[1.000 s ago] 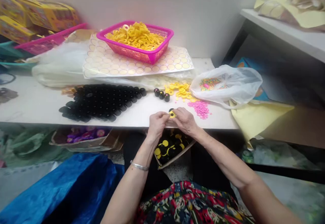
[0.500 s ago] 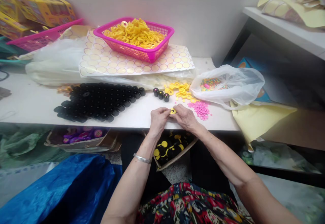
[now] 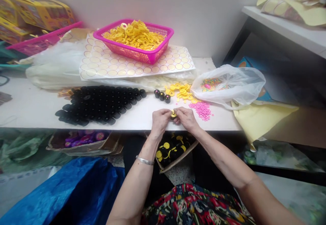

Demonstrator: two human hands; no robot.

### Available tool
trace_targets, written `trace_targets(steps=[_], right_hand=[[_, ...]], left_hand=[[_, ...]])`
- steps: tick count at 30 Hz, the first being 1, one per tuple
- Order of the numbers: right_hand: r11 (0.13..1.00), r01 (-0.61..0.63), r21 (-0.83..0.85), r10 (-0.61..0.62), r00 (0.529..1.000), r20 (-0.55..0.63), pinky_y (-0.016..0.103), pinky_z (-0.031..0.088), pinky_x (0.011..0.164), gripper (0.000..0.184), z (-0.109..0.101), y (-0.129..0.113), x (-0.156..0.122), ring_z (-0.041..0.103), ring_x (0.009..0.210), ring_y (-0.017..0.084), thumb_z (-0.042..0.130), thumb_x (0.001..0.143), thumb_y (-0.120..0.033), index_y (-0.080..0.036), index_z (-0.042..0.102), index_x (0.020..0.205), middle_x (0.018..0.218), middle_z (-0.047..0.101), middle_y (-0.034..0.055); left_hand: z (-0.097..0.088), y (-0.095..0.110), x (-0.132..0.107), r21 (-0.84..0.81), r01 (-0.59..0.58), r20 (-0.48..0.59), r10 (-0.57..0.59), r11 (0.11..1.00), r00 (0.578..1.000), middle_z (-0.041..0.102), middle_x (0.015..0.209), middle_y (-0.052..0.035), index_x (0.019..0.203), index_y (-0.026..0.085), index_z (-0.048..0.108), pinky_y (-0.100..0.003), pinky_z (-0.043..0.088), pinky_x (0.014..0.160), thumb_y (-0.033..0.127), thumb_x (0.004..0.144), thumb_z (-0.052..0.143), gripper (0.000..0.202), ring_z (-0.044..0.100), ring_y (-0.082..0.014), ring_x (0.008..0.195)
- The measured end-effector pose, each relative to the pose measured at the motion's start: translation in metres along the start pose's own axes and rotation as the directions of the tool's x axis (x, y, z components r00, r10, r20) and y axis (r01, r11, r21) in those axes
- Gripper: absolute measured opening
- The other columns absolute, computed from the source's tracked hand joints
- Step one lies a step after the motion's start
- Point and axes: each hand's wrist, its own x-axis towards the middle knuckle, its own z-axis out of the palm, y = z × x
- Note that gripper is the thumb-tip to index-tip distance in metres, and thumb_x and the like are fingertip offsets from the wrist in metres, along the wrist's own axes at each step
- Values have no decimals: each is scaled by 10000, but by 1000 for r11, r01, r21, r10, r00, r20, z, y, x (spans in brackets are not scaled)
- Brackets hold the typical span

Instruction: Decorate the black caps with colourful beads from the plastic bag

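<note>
Item: one small yellow piece (image 3: pixel 173 114); my left hand (image 3: pixel 160 120) and right hand (image 3: pixel 187 119) are gripping it together, pink discs (image 3: pixel 201 111) lying nearby.

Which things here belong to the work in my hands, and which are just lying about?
Likely in use:
Small yellow-and-black piece, held by left hand and right hand
Short black cylinders
Loose flat yellow rings
Small flat pink discs

Probably just lying about:
Shiny blue plastic sack
Bright yellow printed boxes
Pale yellow sheet
</note>
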Motion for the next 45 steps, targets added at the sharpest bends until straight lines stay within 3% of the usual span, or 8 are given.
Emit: trace_targets(steps=[7,12,17,26,32,37,41,45], right_hand=[[995,-71,72,80,989,-124,154,340,330,246,12,-4,6,464,367,71,629,698,-397,-153,598,683,482,528,-43],[963,-202,179,221,970,-97,130,297,280,211,14,-6,7,474,354,65,622,718,-342,-135,632,757,530,571,-18],[853,-409,325,446,894,-45,167,439,319,79,14,-15,12,546,377,105,608,736,-200,-122,620,727,544,612,20],[894,-343,287,373,926,-54,211,473,327,88,25,-4,12,550,356,135,553,780,-231,-145,552,763,501,586,4],[835,-156,527,235,968,-86,230,529,453,149,22,-11,-16,606,507,125,632,753,-255,-165,514,752,646,605,-2],[718,-175,674,231,973,6,251,538,547,326,22,-19,-65,623,646,146,772,638,-324,-168,525,783,748,612,7],[709,-281,647,243,958,150,257,538,580,360,16,-27,-96,598,689,135,784,639,-370,-154,561,822,797,616,15],[724,-388,570,276,921,276,301,555,597,380,1,-35,-111,592,657,130,818,603,-340,-150,567,817,776,618,3]], left_hand=[[3,-5,6,3,-33,-66,33,999,997,544,504,21,634,127,655,-210,334,495,357,634,672,231,445,-83,493],[3,-12,7,109,-80,-70,88,991,994,557,528,4,637,133,657,-223,345,518,428,692,637,300,467,-105,534],[2,-12,6,182,-69,-89,86,981,992,567,532,-2,623,146,662,-233,347,528,433,698,622,299,470,-118,553],[2,-1,12,179,-3,-69,15,984,997,480,466,26,555,138,591,-212,318,460,404,657,642,289,430,-95,489],[-4,-2,-29,-219,-97,-39,90,971,995,573,704,13,972,128,603,-216,440,546,381,594,751,478,537,-93,580],[-5,-21,-78,116,-393,-53,401,912,915,611,1063,-64,1011,189,664,-324,472,866,245,572,778,457,555,-201,1030],[-5,-21,-99,203,-474,-93,499,857,862,640,934,-44,957,194,690,-355,459,897,268,674,728,296,571,-187,952],[-15,-14,-110,150,-517,24,519,843,854,626,964,-45,911,200,702,-343,452,910,269,651,764,276,563,-189,983]])
